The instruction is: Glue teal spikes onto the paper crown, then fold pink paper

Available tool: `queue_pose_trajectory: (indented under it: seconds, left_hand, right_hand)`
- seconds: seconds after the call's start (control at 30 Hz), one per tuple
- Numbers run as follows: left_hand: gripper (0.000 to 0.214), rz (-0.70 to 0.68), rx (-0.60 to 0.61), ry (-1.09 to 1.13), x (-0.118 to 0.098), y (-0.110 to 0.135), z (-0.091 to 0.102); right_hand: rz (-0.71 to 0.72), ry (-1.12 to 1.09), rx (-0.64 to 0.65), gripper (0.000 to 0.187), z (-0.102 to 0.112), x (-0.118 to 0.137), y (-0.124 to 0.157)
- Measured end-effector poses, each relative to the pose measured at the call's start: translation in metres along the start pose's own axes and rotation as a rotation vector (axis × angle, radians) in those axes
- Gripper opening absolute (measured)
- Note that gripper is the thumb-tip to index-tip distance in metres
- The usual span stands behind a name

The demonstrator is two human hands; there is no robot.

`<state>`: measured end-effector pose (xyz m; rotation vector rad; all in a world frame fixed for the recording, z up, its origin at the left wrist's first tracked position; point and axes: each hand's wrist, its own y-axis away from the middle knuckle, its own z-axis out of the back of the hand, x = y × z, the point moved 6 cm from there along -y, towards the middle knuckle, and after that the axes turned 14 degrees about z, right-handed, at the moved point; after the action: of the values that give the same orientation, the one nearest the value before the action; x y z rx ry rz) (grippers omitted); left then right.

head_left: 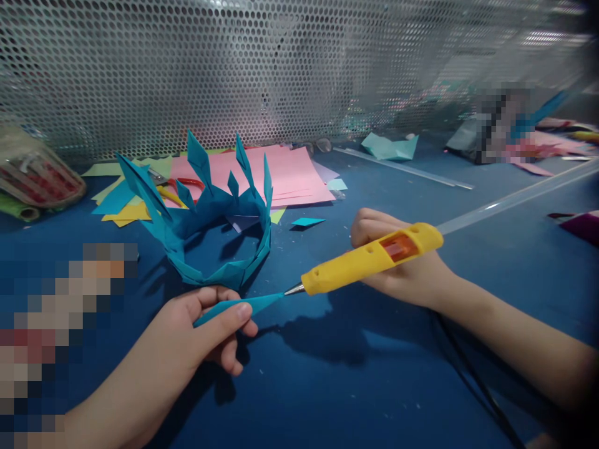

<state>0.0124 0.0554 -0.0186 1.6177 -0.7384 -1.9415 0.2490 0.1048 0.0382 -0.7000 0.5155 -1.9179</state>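
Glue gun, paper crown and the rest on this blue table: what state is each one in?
Glue gun: held level in right hand, nozzle touching the paper piece's tip.
Folded teal paper piece: pinched in left hand.
Teal paper crown: standing on the blue table, ring closed, untouched.
Pink paper sheets: lying flat, stacked.
Glue stick: sticking out of the gun's back.

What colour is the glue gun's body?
Yellow, with an orange window, on the pen-shaped glue gun in the right hand; head view.

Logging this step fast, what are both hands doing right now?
Left hand: closed, pinching a folded teal paper piece.
Right hand: closed around the yellow glue gun, nozzle at the paper's tip.
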Motion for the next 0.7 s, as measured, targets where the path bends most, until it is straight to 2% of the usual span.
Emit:
queue_pose_trajectory:
  seconds: [0.13,0.7]
  left_hand:
    - [0.030,0.018,0.081,0.002,0.0023,-0.0021,-0.0010]
    - [0.033,0.024,0.086,-0.026,0.0068,-0.0044,0.0005]
  right_hand:
    - [0.007,0.007,0.006,0.030,0.0003,0.0007,-0.0008]
    - [-0.023,0.015,0.001,0.027,-0.0044,0.0017,0.0016]
